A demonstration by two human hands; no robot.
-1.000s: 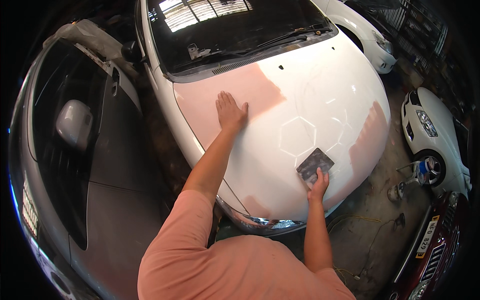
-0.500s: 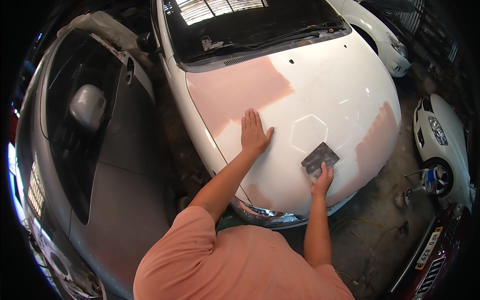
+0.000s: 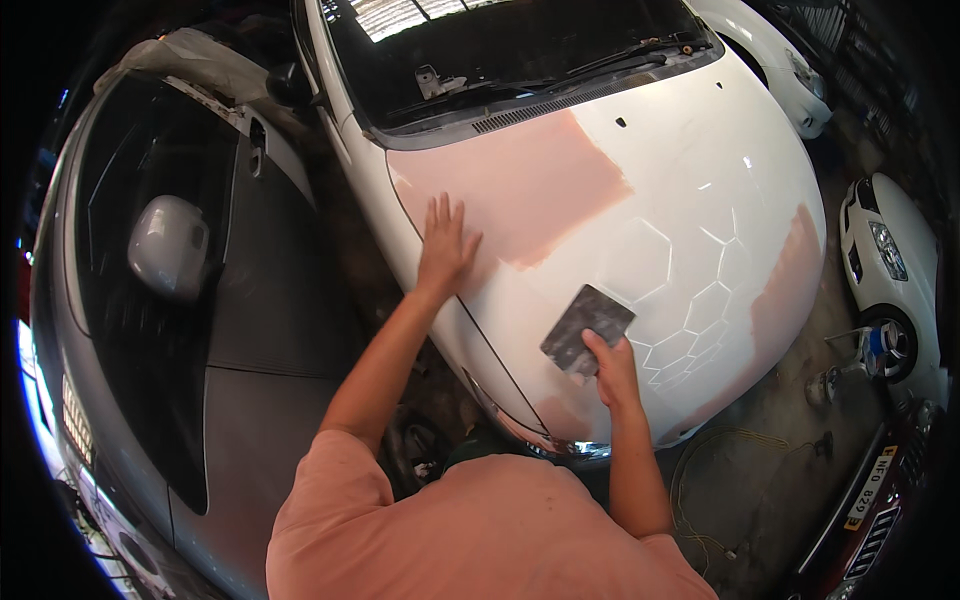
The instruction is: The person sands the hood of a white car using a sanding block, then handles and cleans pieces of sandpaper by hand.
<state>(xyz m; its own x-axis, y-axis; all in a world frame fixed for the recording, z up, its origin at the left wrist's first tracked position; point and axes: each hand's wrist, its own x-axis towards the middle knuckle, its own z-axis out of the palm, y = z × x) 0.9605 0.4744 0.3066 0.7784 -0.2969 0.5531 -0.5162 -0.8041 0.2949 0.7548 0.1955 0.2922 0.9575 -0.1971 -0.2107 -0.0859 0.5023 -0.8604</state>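
A white car hood (image 3: 730, 130) fills the middle, with pink-brown patches at its upper left (image 3: 530, 175) and along its edges, and white hexagon reflections. My left hand (image 3: 448, 250) lies open, fingers spread, on or just over the upper-left patch near the hood's edge. Lower on the hood, my right hand (image 3: 612, 365) grips a dark grey, square, flat sheet or pad (image 3: 580, 318), thumb on top; whether the pad touches the paint is hard to tell.
A grey car (image 3: 270, 420) with a side mirror (image 3: 165, 245) stands close on the left. White cars are at upper right (image 3: 775, 60) and right (image 3: 895, 290); a dark red car (image 3: 840, 540) is lower right. Cans on a stand (image 3: 870, 350) and cables (image 3: 700, 480) are on the floor.
My left hand has shifted left and up since half a second ago. My right hand and the pad have moved left across the hood. The view has shifted slightly.
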